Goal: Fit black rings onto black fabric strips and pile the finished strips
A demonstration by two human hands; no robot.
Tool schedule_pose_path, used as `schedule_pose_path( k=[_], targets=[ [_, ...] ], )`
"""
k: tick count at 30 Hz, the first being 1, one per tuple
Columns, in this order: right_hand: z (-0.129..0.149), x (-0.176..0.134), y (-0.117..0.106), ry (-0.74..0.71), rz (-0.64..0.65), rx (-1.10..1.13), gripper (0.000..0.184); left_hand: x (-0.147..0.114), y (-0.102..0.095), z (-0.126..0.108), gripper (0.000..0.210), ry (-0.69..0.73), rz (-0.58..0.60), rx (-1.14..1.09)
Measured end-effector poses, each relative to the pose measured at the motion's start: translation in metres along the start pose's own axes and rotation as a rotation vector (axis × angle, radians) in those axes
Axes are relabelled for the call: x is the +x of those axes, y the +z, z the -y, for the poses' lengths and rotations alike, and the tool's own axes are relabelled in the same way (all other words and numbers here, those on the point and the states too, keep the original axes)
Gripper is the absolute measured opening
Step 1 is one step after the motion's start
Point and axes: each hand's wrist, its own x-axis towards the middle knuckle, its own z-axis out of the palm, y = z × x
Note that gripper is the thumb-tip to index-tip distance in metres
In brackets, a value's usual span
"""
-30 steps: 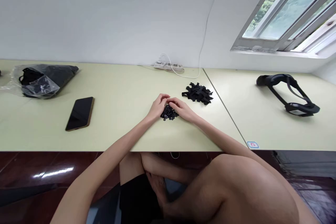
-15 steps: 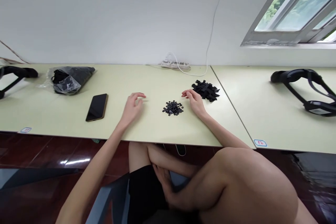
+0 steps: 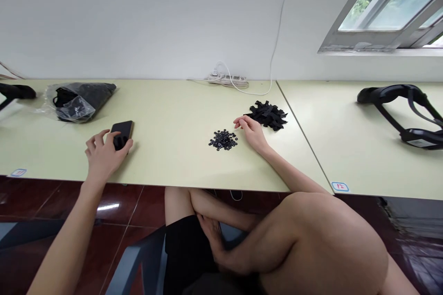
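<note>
My left hand (image 3: 105, 154) is over a black smartphone (image 3: 122, 130) that lies flat on the table. Its fingers are spread and curved, with the thumb by the phone's right edge and a fingertip over its screen; part of the phone is hidden beneath. My right hand (image 3: 254, 133) rests on the table with loosely bent fingers and nothing visible in them. It lies between a pile of small black rings (image 3: 224, 140), to its left, and a heap of short black fabric strips (image 3: 268, 115), just behind it.
A clear plastic bag with black contents (image 3: 83, 101) lies at the left. White cables run to a power strip (image 3: 228, 79) along the wall. A black headset (image 3: 404, 115) sits on the right-hand table, past the seam. My raised knee (image 3: 332, 235) is near the front edge.
My left hand has moved left from the bare tabletop to the phone, which stays in place. My right hand has hardly moved. The view has shifted slightly.
</note>
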Motion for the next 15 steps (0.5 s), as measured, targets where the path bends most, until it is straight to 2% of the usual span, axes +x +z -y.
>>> schedule_pose_path(
  k=[4,6,8,10,13,14,15],
  targets=[
    [0.000,0.001,-0.003,0.006,0.001,0.003,0.029,0.008,0.002,0.006,0.063,-0.049,0.016,-0.047],
    [-0.001,0.002,-0.004,0.005,-0.012,0.003,0.030,0.010,0.005,0.005,0.063,-0.028,-0.038,-0.078],
    [-0.002,0.002,-0.004,0.009,-0.017,-0.003,0.031,0.006,0.008,-0.005,0.059,0.059,-0.109,-0.109],
    [-0.003,0.002,-0.005,0.013,-0.009,-0.011,0.031,-0.006,0.009,-0.026,0.049,0.204,-0.145,-0.149],
    [-0.002,0.001,-0.005,0.013,0.001,-0.020,0.030,-0.045,-0.004,-0.074,0.036,0.418,-0.071,-0.294],
    [-0.002,0.001,-0.006,0.013,0.003,-0.021,0.030,-0.062,-0.012,-0.091,0.032,0.478,0.019,-0.400],
    [-0.001,0.000,-0.006,0.012,0.006,-0.022,0.030,-0.082,-0.022,-0.106,0.028,0.541,0.165,-0.530]
  ],
)
